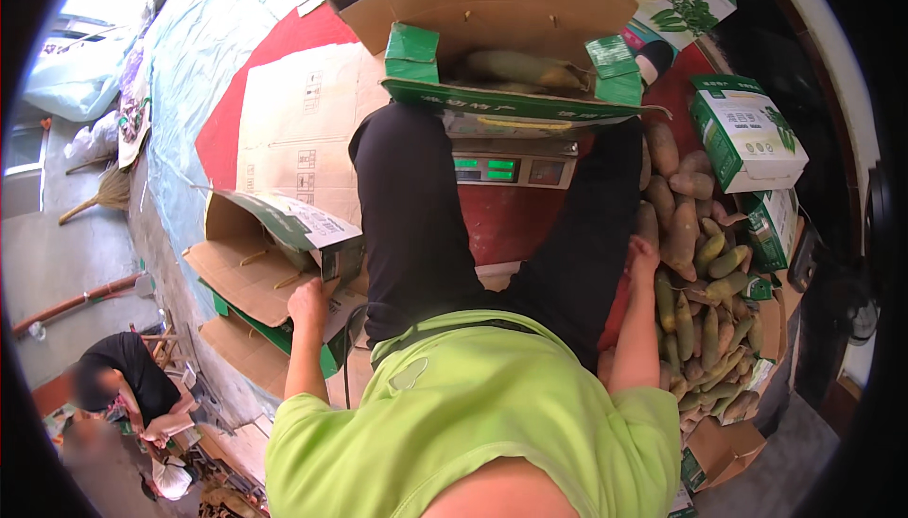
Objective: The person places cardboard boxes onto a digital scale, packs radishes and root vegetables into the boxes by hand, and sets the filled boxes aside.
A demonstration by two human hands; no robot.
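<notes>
Our right hand [643, 258] rests on the heap of green-and-tan shoots [705, 315] at our right side. The fingers curl down among the upper pieces, but we cannot tell whether one is gripped or only touched. The heap runs from beside our knee down past our elbow, pieces lying crosswise and overlapping.

Our left hand [307, 305] sits on the flap of an open, empty green-and-white carton [284, 263] at our left. Knuckles face up, fingers folded over the cardboard edge; it looks like a light hold that steadies the box.

Ahead, between our legs, a filled carton [515, 73] stands on a scale with green display [487, 170], shoots visible inside and flaps raised.

Judgement on the picking step: lift from the top layer only, since pulling a buried piece would likely roll its neighbours off the heap. Take each shoot around its thick middle, not its tapering tip. Keep the left hand pinning the flap open so the mouth stays wide.

Closed cartons [747, 135] stand beyond the heap. Another person [132, 376] sits well apart at lower left.
</notes>
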